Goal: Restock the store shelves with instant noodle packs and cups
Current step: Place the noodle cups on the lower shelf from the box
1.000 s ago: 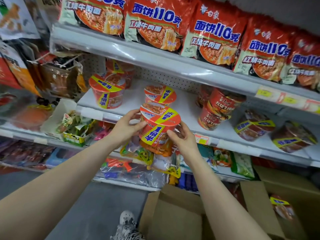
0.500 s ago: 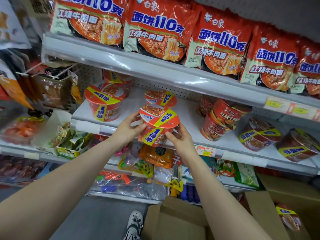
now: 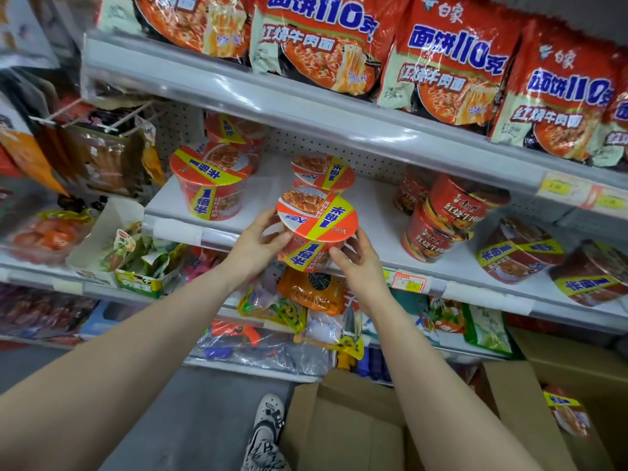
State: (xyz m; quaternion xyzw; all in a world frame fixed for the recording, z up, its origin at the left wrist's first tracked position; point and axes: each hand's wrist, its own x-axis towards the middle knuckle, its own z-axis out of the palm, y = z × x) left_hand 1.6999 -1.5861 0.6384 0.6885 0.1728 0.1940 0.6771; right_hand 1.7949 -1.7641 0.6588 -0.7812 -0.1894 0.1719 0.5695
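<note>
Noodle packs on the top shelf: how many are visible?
5 packs, in one row along the top shelf: far left, second, middle, fourth, and one cut off by the right edge. More may be hidden behind them.

Your arms stretch from the lower corners toward mid-frame; left hand (image 3: 253, 244) and right hand (image 3: 362, 266) clasp the cup (image 3: 317, 217) between curled fingers.

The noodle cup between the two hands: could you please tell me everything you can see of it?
The noodle cup is an orange-red bowl with a glossy lid showing noodles, crossed by a yellow band with blue lettering. It is near upright at the front edge of the middle shelf, before a matching cup. The left hand and right hand hold its sides.
</note>
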